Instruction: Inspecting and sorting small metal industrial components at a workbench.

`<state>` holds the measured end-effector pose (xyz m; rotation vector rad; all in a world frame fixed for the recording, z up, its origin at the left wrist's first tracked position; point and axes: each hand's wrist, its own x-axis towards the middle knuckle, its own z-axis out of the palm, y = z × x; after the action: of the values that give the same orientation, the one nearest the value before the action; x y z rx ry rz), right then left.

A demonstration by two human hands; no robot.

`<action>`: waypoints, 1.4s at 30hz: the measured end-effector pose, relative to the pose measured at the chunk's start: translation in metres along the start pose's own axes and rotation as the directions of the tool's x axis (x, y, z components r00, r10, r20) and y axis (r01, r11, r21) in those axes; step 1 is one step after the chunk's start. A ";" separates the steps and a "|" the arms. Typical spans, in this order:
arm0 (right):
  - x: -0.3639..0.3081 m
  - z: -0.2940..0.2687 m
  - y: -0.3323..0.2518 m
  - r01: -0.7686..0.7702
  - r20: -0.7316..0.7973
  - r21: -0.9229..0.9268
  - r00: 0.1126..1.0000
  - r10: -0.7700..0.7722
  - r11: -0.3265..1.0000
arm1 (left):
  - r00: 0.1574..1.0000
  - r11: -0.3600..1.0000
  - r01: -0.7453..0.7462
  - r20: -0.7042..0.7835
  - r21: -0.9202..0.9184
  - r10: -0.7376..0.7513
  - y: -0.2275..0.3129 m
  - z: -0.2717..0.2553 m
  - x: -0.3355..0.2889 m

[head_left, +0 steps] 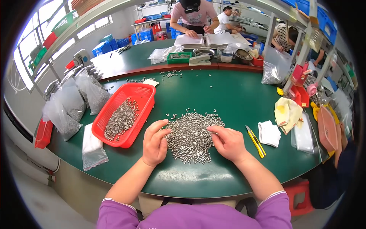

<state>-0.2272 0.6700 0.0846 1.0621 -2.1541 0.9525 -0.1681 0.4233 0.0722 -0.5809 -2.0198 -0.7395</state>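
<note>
A broad heap of small silvery metal pins [192, 139] lies spread on the green tabletop in front of me. My left hand [155, 144] is at the heap's left edge, its curved fingers apart and nothing visible in them. On the opposite side, my right hand [229, 144] touches the edge of the heap with its index finger and thumb spread; its other fingers are bent and partly hidden. Left of the heap stands a red perforated plastic basket [148, 110] with more of the same pins [122, 120] in it.
Bags of metal parts [66, 103] crowd the left side, near a plastic bag [93, 149]. To the right lie a yellow utility knife [255, 142], a white cloth [269, 133] and a yellowish glove [288, 114]. Across the table, a person [194, 17] handles papers.
</note>
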 end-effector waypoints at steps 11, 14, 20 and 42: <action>-0.015 0.008 0.014 -0.222 -0.064 0.145 0.970 0.233 0.964 | 1.000 0.996 0.000 0.008 0.084 0.000 0.006 0.004 0.011; -0.014 0.005 0.016 -0.294 -0.050 0.150 0.951 0.304 0.944 | 0.993 0.996 0.090 0.081 -0.028 -0.088 0.016 0.013 0.026; -0.012 0.003 0.013 -0.360 0.003 0.165 0.931 0.364 0.918 | 0.957 0.938 0.228 0.235 -0.261 -0.168 0.023 0.026 0.035; -0.008 -0.006 0.015 -0.246 0.156 -0.135 0.951 0.266 0.960 | 0.782 0.450 0.546 0.237 -0.707 -0.577 0.015 0.015 0.004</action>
<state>-0.2347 0.6848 0.0770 0.8502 -2.5044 0.8636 -0.1691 0.4451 0.0728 -0.2947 -1.7917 -2.0589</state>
